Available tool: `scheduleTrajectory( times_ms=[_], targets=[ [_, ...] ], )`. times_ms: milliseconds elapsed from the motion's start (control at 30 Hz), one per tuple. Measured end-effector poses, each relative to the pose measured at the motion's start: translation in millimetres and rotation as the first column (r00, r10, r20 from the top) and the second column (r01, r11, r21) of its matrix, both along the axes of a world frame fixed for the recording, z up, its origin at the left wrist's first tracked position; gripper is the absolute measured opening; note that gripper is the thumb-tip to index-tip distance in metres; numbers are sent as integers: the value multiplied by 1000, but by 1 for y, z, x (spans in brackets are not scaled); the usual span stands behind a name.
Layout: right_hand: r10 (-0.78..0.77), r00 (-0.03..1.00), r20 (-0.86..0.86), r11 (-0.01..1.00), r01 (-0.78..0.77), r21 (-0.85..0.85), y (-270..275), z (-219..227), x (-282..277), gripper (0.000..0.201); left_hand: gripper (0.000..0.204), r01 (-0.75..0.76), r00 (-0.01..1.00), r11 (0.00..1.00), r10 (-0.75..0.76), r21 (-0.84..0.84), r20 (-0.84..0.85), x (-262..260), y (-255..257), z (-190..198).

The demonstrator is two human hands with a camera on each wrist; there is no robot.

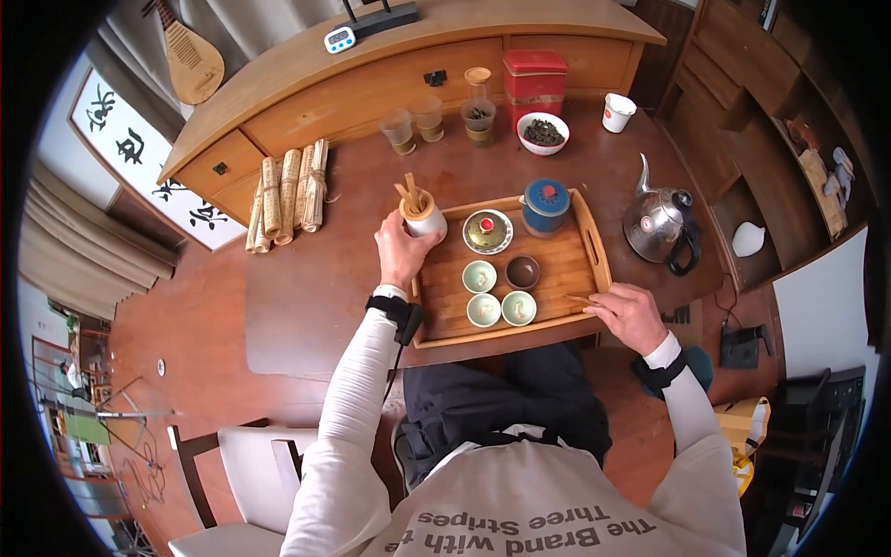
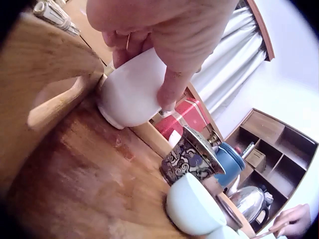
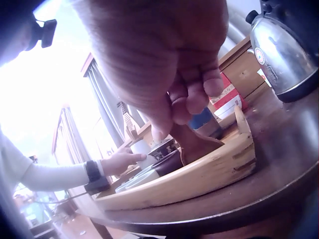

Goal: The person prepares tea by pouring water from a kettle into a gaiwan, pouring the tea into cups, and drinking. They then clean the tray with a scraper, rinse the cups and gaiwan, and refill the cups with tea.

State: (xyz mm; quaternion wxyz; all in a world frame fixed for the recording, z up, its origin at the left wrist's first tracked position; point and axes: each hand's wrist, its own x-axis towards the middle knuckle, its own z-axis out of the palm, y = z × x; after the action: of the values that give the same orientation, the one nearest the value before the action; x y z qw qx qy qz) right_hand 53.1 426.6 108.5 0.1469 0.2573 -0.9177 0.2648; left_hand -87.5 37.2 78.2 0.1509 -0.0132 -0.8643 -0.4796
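- L hand (image 1: pixel 404 251), abt 9 o'clock from tray ctr: thumb + fingers curled round white tool holder (image 1: pixel 426 224), prob. hugging its wall since wooden tea tools (image 1: pixel 411 192) fill the mouth.
- Holder is in tray's 10 o'clock corner; can't tell if base bears fully on the wood.
- R hand (image 1: pixel 631 318), abt 4 o'clock: thumb + fingers pinching a wooden tea scoop (image 3: pixel 197 144), other fingers bent, side by side. Scoop is over tray edge, wide end down; likely held by the narrow end to keep that wide end free.
- Wooden tray (image 1: pixel 575 255): gaiwan (image 1: pixel 487 238) w/ lid on, 11–12 o'clock; blue lidded pot (image 1: pixel 545 210), 1 o'clock; brown cup (image 1: pixel 522 272) nr ctr; pale-green cups (image 1: pixel 484 310) 6–9 o'clock, prob. grouped for easy reach.
- Steel kettle (image 1: pixel 654 227) off tray, 2–3 o'clock, prob. for elbow room.
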Motion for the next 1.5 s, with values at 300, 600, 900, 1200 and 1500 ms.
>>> scheduleTrajectory(
  times_ms=[300, 600, 900, 1200, 1500],
  targets=[
    [-270, 946, 177, 850, 321, -417, -3, -10, -10, 20, 66, -64, 997, 985, 57, -162, -50, 11, 10, -3],
    [-366, 855, 368, 715, 512, -477, 4, -62, -22, 27, 66, 75, 958, 997, -68, -14, 278, 89, 47, -12],
    [-365, 847, 387, 468, 526, -710, -4, -87, -21, 20, 62, 80, 964, 880, 50, -468, 260, 84, 87, -11],
    [-504, 756, 416, 204, 573, -794, -6, -105, -21, 35, 58, 56, 952, 875, 98, -481, 291, 79, 91, -6],
    [-574, 743, 344, 275, 570, -774, -7, -115, -18, 36, 57, -285, 958, 914, 280, -288, -57, 99, 35, 31]
  ],
)
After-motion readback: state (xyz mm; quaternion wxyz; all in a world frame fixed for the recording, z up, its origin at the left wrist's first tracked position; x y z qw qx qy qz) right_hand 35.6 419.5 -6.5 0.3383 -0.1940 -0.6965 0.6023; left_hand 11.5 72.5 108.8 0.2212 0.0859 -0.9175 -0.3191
